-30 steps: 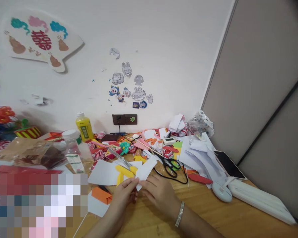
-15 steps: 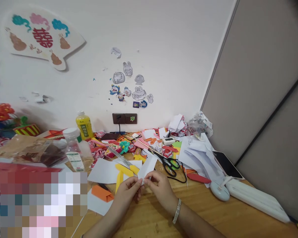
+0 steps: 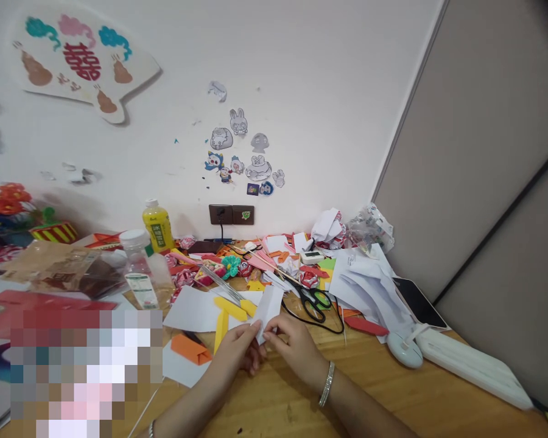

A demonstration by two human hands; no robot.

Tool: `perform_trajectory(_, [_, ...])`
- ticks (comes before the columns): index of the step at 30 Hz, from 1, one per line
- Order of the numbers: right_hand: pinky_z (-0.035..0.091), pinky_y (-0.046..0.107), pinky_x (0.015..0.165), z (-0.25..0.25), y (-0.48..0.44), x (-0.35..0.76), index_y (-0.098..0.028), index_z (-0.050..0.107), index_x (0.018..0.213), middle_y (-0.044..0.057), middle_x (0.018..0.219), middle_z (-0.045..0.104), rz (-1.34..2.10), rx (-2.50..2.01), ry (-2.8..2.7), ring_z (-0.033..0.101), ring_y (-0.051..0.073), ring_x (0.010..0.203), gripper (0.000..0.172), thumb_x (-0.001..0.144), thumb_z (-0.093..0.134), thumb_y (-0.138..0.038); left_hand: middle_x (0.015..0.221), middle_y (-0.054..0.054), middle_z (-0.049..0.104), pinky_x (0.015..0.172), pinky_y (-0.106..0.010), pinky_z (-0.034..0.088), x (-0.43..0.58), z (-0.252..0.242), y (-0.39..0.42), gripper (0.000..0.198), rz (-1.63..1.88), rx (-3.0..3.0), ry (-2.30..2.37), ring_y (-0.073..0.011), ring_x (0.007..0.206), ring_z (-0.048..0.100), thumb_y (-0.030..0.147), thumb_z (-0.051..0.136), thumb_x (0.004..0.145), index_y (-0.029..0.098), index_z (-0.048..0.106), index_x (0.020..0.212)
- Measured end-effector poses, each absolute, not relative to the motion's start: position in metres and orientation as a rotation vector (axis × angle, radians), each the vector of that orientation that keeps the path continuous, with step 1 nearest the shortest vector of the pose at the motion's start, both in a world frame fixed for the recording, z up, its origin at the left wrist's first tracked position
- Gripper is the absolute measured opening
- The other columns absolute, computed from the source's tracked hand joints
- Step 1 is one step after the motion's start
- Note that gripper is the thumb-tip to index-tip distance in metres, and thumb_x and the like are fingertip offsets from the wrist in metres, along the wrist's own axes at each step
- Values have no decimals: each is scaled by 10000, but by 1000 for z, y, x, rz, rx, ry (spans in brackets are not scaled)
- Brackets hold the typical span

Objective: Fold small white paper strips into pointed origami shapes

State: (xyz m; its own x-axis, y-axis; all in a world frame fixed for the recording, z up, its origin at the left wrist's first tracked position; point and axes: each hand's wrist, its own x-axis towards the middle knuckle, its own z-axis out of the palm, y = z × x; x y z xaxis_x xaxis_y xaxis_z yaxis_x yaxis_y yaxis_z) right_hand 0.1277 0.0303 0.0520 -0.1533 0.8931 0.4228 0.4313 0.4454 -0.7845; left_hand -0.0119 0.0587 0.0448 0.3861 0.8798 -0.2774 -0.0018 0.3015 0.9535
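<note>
Cluttered wooden surface (image 3: 393, 389) below a white wall. The left hand (image 3: 237, 350) and right hand (image 3: 295, 347) pinch the lower end of a white paper strip (image 3: 269, 307), raised more upright than a second ago, just before the scissors (image 3: 313, 301).

Your open wooden table (image 3: 393, 395) lies lower right; scissors (image 3: 313, 299) and paper scraps (image 3: 274, 261) crowd the centre.

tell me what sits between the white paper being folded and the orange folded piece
Head view: yellow paper strips lie on the table between the white paper and the orange folded piece.
</note>
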Motion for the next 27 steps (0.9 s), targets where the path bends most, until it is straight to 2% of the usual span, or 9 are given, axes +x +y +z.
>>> perform_trajectory(3, [417,239,678,54,32,134,-178,618,789,12,768,588,702,-1103,-1795,543,137,723,58,765,568,-194,439,-2,591,292,-199,364,-12,43,61,368,719,1008,961,-103,281,488,512,547,646,146,521,616])
perform_trajectory(7, [432,252,743,52,39,147,-194,622,912,24,882,601,915,-1002,-1807,562,152,816,196,716,630,-208,468,16,590,296,-210,388,-11,44,59,206,727,907,848,-109,295,503,359,507,656,155,512,687])
perform_trajectory(11, [438,254,740,49,43,152,-180,621,865,23,858,601,1006,-992,-1730,566,150,815,142,730,606,-219,509,23,599,321,-204,407,-10,46,55,152,702,968,789,-107,338,529,266,503,619,162,508,729])
perform_trajectory(18, [407,221,591,47,41,141,-166,601,758,-21,662,537,874,-1184,-1669,504,115,626,84,685,588,-127,509,50,569,352,-183,392,-8,44,50,113,723,1243,942,-77,343,509,264,508,648,164,485,696])
perform_trajectory(23, [385,204,549,45,40,136,-169,586,751,-35,622,504,875,-1251,-1621,482,106,588,117,660,571,-96,459,67,540,372,-205,390,-7,46,48,252,715,1363,971,-95,350,498,393,567,664,170,476,740])
perform_trajectory(27, [371,198,534,43,38,134,-172,569,762,-42,612,487,917,-1263,-1570,469,103,580,131,656,564,-97,463,56,549,384,-208,390,-8,47,47,284,697,1384,969,-98,361,504,438,572,658,178,459,671])
